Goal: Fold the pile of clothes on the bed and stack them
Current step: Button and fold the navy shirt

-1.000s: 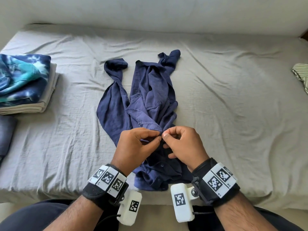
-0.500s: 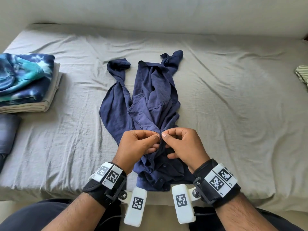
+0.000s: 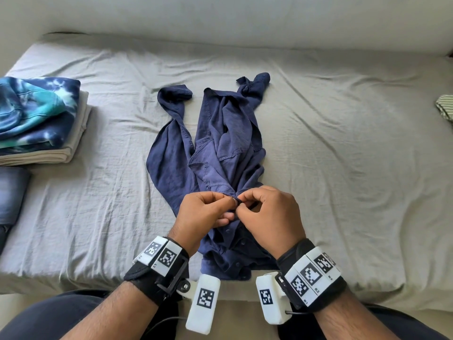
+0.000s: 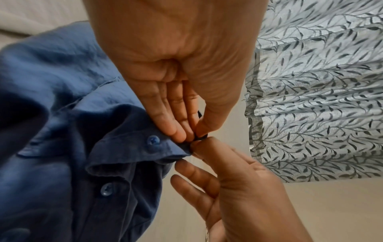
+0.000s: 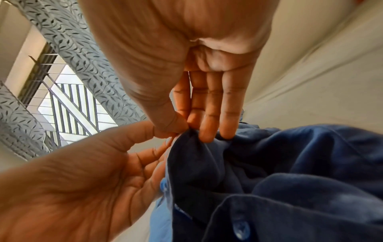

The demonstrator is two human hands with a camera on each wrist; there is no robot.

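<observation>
A crumpled navy button-up shirt [image 3: 220,148] lies lengthwise on the grey bed sheet [image 3: 343,155], its near end at the bed's front edge. My left hand [image 3: 208,212] and right hand [image 3: 267,212] meet over its lower part, each pinching the buttoned front edge between thumb and fingers. The left wrist view shows the left hand [image 4: 186,131] pinching the placket of the shirt [image 4: 72,131] beside a blue button [image 4: 153,140]. In the right wrist view the right hand [image 5: 192,129] pinches the shirt's [image 5: 269,172] edge, with the other hand just below.
A folded stack [image 3: 41,123] with a tie-dye blue garment on top of beige ones sits at the left of the bed. Folded denim [image 3: 11,195] lies in front of it. A green striped garment [image 3: 445,109] shows at the right edge.
Both hands stay together pinching the shirt's front edge; they have shifted only slightly, and the shirt lies much as before.
</observation>
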